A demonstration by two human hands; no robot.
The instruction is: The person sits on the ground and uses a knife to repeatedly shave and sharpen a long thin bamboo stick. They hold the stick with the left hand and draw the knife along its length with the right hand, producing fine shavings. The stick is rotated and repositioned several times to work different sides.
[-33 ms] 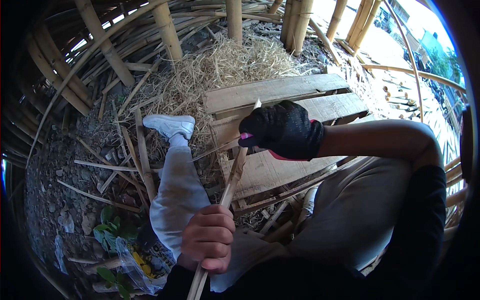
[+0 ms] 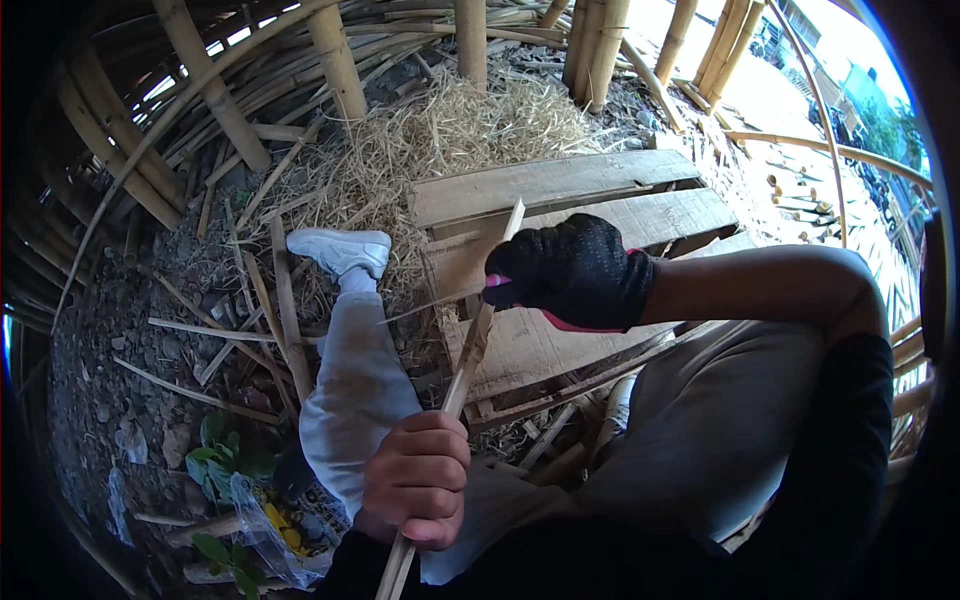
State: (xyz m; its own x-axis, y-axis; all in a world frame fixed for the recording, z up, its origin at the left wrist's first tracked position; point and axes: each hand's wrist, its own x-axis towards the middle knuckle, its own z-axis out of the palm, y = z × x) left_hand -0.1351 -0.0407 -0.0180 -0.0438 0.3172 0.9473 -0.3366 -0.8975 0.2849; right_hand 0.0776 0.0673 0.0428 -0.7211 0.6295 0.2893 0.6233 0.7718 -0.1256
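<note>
My bare left hand [image 2: 417, 482] is closed round a split bamboo strip [image 2: 462, 385], which runs up and away to the right from my lap. My right hand [image 2: 568, 272], in a black dotted glove with pink edges, is closed at the strip's upper part, over the wooden slats. A small pink end shows at its thumb side; the rest of what it grips is hidden. From beside this fist a thin pale sliver [image 2: 425, 308] sticks out to the left; whether it is a blade or a shaving I cannot tell. The strip's pointed tip shows beyond the glove.
A low slatted wooden platform [image 2: 560, 345] stands before me, with a heap of pale shavings [image 2: 450, 130] behind it. Loose bamboo strips [image 2: 285, 300] lie left of my shoe [image 2: 345, 250]. Bamboo posts [image 2: 470, 40] rise at the back. A clear plastic bag [image 2: 265, 535] lies at lower left.
My right hand has shifted slightly to the right, and the strip's upper end with it. My left hand keeps its grip in the same place.
</note>
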